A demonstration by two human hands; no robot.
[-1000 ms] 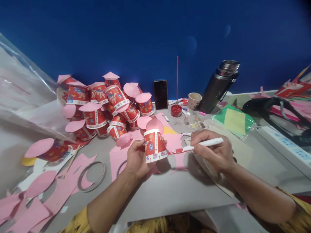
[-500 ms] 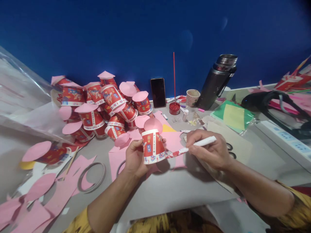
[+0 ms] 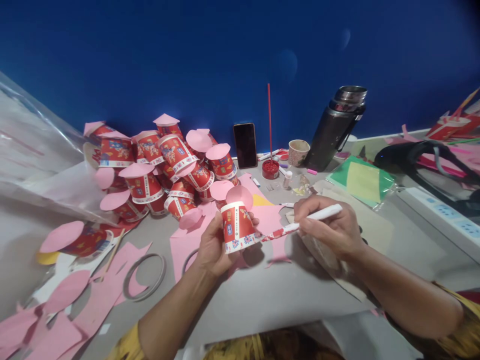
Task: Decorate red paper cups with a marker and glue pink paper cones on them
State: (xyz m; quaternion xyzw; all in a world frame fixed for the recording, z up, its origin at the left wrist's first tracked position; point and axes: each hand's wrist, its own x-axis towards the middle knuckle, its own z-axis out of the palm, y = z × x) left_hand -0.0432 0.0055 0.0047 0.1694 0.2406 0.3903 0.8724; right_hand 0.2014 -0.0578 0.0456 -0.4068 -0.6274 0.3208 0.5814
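My left hand (image 3: 213, 245) is closed around a red paper cup (image 3: 238, 226), rim downward and slightly tilted. Its printed side and flowered white rim face me. A pink paper disc (image 3: 240, 198) shows just behind the cup's base; whether it is attached I cannot tell. In my right hand (image 3: 330, 227) is a white marker (image 3: 325, 213), pinched between thumb and fingers. The marker's red-stained end points left at the cup's lower right edge, very close to it; contact is unclear. Pink paper sheets (image 3: 270, 220) lie on the table behind the cup.
Several red cups with pink paper tops (image 3: 142, 184) are heaped at the left. A tape ring (image 3: 144, 277) lies among pink scraps. At the back stand a phone (image 3: 245, 145), a red pot (image 3: 270, 170) with a stick and a black flask (image 3: 330, 130). A power strip (image 3: 446, 215) lies right.
Both hands, the cup and the marker sit slightly further right in view, as does most of the scene. Both grips are unchanged, and the marker's end remains near the cup's rim.
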